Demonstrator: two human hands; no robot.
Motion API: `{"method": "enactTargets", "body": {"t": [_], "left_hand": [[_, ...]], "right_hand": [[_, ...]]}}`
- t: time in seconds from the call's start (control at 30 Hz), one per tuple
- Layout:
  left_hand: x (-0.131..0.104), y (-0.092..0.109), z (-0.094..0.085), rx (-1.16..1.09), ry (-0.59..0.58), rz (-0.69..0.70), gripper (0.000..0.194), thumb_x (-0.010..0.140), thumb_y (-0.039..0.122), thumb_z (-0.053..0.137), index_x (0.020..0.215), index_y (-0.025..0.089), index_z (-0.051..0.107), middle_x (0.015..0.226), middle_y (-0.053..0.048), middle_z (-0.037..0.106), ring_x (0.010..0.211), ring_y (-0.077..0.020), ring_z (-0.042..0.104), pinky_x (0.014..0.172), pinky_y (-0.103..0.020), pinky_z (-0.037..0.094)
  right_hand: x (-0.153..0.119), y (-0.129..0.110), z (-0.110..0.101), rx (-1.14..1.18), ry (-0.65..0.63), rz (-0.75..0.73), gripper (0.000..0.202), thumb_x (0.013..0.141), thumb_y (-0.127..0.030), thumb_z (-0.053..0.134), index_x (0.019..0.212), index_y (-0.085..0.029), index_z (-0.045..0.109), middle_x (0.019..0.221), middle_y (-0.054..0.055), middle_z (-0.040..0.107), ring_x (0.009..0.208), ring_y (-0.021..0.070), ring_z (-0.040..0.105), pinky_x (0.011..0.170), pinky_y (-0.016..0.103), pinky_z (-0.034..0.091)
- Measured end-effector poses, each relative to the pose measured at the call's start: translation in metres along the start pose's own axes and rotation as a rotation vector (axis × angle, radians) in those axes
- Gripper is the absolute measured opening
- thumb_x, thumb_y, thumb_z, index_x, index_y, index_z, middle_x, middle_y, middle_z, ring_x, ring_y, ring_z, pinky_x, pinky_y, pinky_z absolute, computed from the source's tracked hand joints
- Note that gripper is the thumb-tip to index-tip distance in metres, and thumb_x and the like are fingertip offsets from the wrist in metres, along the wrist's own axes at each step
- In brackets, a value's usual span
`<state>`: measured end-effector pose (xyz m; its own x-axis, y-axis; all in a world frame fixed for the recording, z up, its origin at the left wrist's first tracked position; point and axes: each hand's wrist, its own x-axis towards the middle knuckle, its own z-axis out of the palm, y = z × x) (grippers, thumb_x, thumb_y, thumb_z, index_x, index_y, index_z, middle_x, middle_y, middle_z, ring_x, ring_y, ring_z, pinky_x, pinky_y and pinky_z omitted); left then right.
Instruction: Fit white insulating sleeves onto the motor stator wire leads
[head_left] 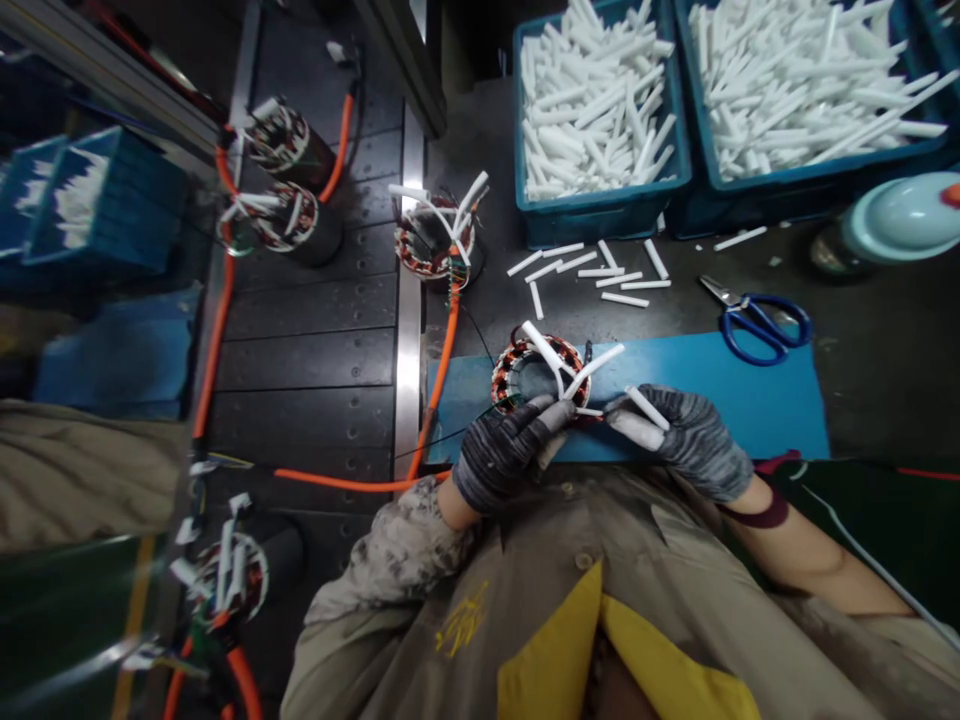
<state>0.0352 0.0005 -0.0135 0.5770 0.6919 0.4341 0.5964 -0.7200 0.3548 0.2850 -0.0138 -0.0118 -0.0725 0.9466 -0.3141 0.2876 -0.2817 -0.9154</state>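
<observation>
A motor stator with copper windings and white lacing stands on a blue mat in front of me. White sleeves on its leads stick up from the near rim. My left hand, in a grey glove, is closed at that rim, pinching a lead by the base of the sleeves. To the right, my gloved right hand holds a short white sleeve between thumb and fingers. A thin lead reaches from the stator toward my right fingertips; whether it touches them is hard to make out.
Several loose white sleeves lie beyond the mat. Blue-handled scissors and a light-blue-topped bottle are at right. Two blue bins of sleeves stand behind. Another stator with orange cable sits by the conveyor, which carries more stators.
</observation>
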Motion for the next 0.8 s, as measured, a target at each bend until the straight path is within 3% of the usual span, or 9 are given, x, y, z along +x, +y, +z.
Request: {"method": "enactTargets", "body": {"t": [0.2, 0.33, 0.37, 0.47, 0.5, 0.53, 0.63, 0.8], "left_hand": [[0.000, 0.000, 0.001, 0.007, 0.016, 0.003, 0.027, 0.099, 0.026, 0.065, 0.124, 0.017, 0.071, 0.116, -0.011, 0.080, 0.098, -0.0212, 0.080, 0.075, -0.028, 0.065], [-0.002, 0.000, 0.003, 0.010, 0.029, 0.006, 0.027, 0.099, 0.025, 0.065, 0.124, 0.017, 0.071, 0.116, -0.010, 0.080, 0.100, -0.0204, 0.079, 0.076, -0.027, 0.064], [-0.002, 0.000, 0.003, 0.015, 0.029, 0.001, 0.027, 0.099, 0.025, 0.066, 0.124, 0.018, 0.071, 0.116, -0.010, 0.080, 0.100, -0.0203, 0.079, 0.075, -0.027, 0.064], [-0.003, 0.001, 0.003, 0.019, 0.023, -0.012, 0.028, 0.099, 0.025, 0.066, 0.126, 0.020, 0.071, 0.117, -0.009, 0.080, 0.100, -0.0201, 0.079, 0.074, -0.027, 0.063], [-0.002, 0.001, 0.003, 0.017, 0.022, -0.013, 0.029, 0.099, 0.025, 0.066, 0.127, 0.020, 0.071, 0.117, -0.009, 0.080, 0.100, -0.0200, 0.079, 0.075, -0.027, 0.063], [-0.002, 0.001, 0.002, 0.017, 0.021, -0.014, 0.029, 0.099, 0.025, 0.066, 0.127, 0.020, 0.071, 0.117, -0.009, 0.080, 0.100, -0.0199, 0.079, 0.076, -0.027, 0.063], [-0.002, 0.000, 0.002, 0.023, 0.012, -0.013, 0.028, 0.099, 0.026, 0.066, 0.126, 0.019, 0.071, 0.117, -0.010, 0.080, 0.099, -0.0194, 0.079, 0.077, -0.026, 0.063], [-0.004, -0.001, 0.003, -0.005, -0.015, -0.010, 0.032, 0.098, 0.025, 0.067, 0.129, 0.018, 0.068, 0.121, -0.010, 0.079, 0.106, -0.0202, 0.078, 0.084, -0.028, 0.064]], "right_hand": [[-0.003, 0.001, -0.004, 0.159, -0.061, 0.041, 0.030, 0.077, -0.051, 0.084, 0.090, -0.024, 0.084, 0.090, 0.005, 0.083, 0.085, 0.0266, 0.077, 0.079, 0.037, 0.063], [-0.011, -0.002, -0.014, 0.216, -0.348, 0.041, 0.026, 0.074, -0.047, 0.088, 0.084, -0.023, 0.084, 0.077, 0.004, 0.080, 0.072, 0.0236, 0.074, 0.066, 0.034, 0.060], [-0.012, -0.001, -0.017, 0.212, -0.310, 0.050, 0.025, 0.074, -0.046, 0.088, 0.084, -0.024, 0.084, 0.078, 0.004, 0.080, 0.072, 0.0239, 0.075, 0.067, 0.034, 0.060], [-0.010, 0.007, -0.020, 0.203, 0.060, 0.081, 0.027, 0.074, -0.049, 0.088, 0.090, -0.028, 0.085, 0.091, 0.003, 0.083, 0.087, 0.0278, 0.077, 0.079, 0.039, 0.062], [-0.008, 0.010, -0.020, 0.200, 0.129, 0.095, 0.029, 0.075, -0.052, 0.087, 0.093, -0.029, 0.085, 0.095, 0.004, 0.083, 0.092, 0.0296, 0.078, 0.084, 0.041, 0.062], [-0.005, 0.013, -0.019, 0.195, 0.137, 0.109, 0.032, 0.076, -0.055, 0.085, 0.095, -0.028, 0.086, 0.099, 0.004, 0.084, 0.097, 0.0311, 0.077, 0.088, 0.043, 0.062], [0.002, 0.016, -0.013, 0.187, -0.029, 0.151, 0.039, 0.079, -0.060, 0.082, 0.100, -0.027, 0.086, 0.105, 0.004, 0.084, 0.103, 0.0328, 0.076, 0.093, 0.044, 0.061], [0.007, 0.008, -0.006, 0.207, -0.163, 0.163, 0.039, 0.079, -0.057, 0.083, 0.103, -0.026, 0.085, 0.104, 0.003, 0.083, 0.102, 0.0313, 0.076, 0.092, 0.042, 0.060]]}}
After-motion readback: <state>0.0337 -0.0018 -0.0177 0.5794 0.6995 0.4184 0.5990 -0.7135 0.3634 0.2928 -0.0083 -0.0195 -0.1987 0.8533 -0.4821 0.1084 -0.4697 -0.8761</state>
